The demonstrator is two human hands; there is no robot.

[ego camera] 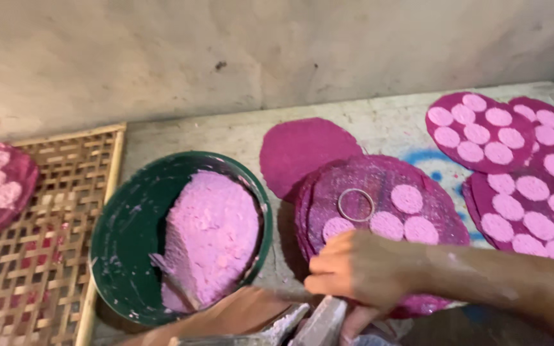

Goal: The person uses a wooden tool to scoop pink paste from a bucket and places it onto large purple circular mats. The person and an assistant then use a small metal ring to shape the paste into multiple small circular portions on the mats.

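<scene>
Right hand [354, 269] at sheet stack [367, 176] near edge, perhaps gripping.

The person's right hand [360, 266] is showing bare, with no glove, ring or watch, and the forearm behind it is running bare all the way to the right edge of the view, no sleeve covering it. Pale pink powder is dusting the knuckles, and a whitish smear is lying on the forearm just behind the wrist. The left forearm [226, 317] is showing bare and sleeveless too, low in the view beside the right hand; the left hand itself is hiding below the picture's bottom edge.
</scene>
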